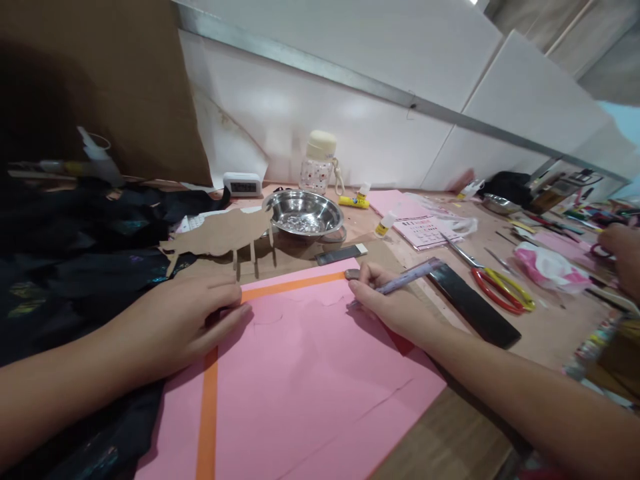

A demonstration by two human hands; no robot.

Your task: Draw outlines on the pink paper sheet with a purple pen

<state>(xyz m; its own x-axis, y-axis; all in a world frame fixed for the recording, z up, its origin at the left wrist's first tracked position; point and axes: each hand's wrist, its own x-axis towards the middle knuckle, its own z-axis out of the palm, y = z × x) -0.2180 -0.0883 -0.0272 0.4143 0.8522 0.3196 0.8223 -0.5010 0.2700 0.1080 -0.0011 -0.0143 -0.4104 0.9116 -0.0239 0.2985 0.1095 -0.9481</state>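
Note:
A large pink sheet of paper (300, 373) with orange strips lies in front of me, bearing thin, faint pencil-like lines. My right hand (380, 293) grips a pen (410, 275) with a pale purple patterned barrel, its tip at the sheet near the upper right. Across the upper left of the sheet rests my left hand (200, 320), palm down with its fingers stretched out and nothing held. Just beyond it is a brown cardboard cutout (220, 233) of an animal with legs. A dark flat bar (341, 254) lies past the sheet's far edge.
A metal bowl (305, 213), a bottle with a cream lid (317, 160) and a white digital clock (243, 185) stand at the back. Red-and-yellow-handled scissors (500, 290) and a black bar (473, 303) lie right. Another person's hand (620, 253) shows at the far right.

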